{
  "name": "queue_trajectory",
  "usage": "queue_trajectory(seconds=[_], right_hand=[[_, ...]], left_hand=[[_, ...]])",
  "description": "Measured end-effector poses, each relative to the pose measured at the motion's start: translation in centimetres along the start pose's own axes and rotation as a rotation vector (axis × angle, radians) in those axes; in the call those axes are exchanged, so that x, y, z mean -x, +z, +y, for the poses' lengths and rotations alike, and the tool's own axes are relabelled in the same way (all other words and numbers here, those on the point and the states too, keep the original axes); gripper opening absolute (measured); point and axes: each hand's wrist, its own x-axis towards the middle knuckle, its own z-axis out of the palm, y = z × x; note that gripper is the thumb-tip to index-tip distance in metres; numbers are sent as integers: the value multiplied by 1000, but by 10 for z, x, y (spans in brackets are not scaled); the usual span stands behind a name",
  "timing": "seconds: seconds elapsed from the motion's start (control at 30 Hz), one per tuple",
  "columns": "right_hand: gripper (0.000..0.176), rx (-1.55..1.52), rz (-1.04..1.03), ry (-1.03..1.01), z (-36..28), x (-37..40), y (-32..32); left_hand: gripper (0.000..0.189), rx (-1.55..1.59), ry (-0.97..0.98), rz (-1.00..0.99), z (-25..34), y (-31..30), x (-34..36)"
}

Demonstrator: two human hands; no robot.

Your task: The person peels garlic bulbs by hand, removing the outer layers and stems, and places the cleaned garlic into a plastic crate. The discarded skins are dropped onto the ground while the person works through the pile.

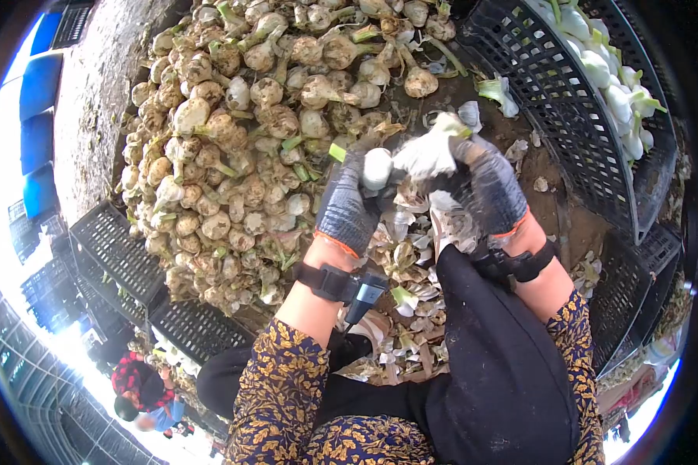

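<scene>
My left hand (350,194), in a dark grey work glove with an orange cuff edge, is closed round a clean white garlic bulb (378,169). Its cut green stem (338,153) sticks out past the glove on the left. Close beside it, my right hand (495,186), gloved alike and smeared by motion, grips a white piece of garlic skin (430,155) spread between the two hands. Loose garlic skins (403,256) litter the ground under my hands, and a garlic bulb (405,301) lies among them.
A big heap of soil-stained garlic (233,155) fills the ground to the left and ahead. At the upper right, a black plastic crate (551,93) holds white garlic bulbs (609,85). More black crates (116,248) stand at left. A person (139,384) is at the lower left.
</scene>
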Motion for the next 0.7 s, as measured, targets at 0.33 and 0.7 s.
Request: queue_trajectory(seconds=[0.33,0.7], right_hand=[[22,990,195,-417,10,-32,-73],[49,908,-100,170,18,-19,9]], left_hand=[[31,57,89,150,10,-7,3],[33,-1138,671,-86,-3,-24,1]])
